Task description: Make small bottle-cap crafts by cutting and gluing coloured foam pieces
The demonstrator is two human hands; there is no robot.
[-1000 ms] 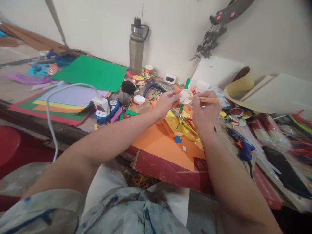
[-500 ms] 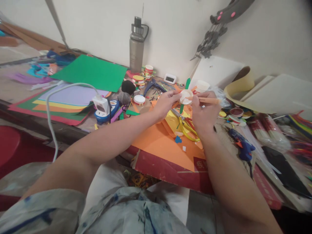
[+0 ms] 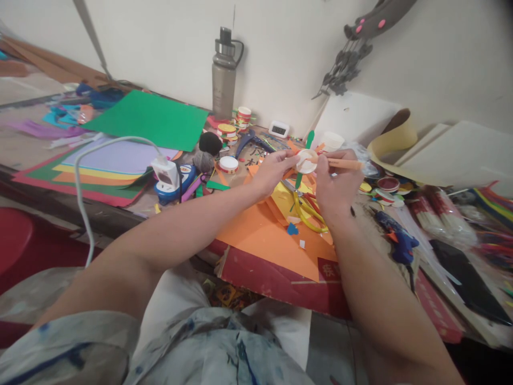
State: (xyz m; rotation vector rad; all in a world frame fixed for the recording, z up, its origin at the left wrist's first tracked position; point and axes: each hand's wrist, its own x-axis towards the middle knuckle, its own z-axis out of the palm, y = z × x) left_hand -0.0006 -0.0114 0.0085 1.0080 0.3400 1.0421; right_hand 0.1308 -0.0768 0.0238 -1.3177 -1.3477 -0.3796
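Note:
My left hand (image 3: 278,170) pinches the edge of a small white paper cup (image 3: 306,161), held above the table. A green strip (image 3: 310,139) and orange strips stick out around the cup. My right hand (image 3: 339,184) is closed around an orange marker (image 3: 344,163), its tip end at the cup's face; the tip itself is hidden by my fingers. Below my hands, yellow-handled scissors (image 3: 308,222) rest on orange paper (image 3: 260,232), with a blue paper scrap (image 3: 292,229) and a small white scrap lying close by.
A grey water bottle (image 3: 224,77) stands against the wall. Green paper (image 3: 150,120) and a stack of coloured sheets lie left, beside a blue power strip (image 3: 176,184) with a white cable. On the right are a blue glue gun (image 3: 401,243), a black phone-like object (image 3: 468,280) and bagged cotton swabs.
The orange marker has shifted slightly and turned against the cup. Both hands stay in nearly the same place.

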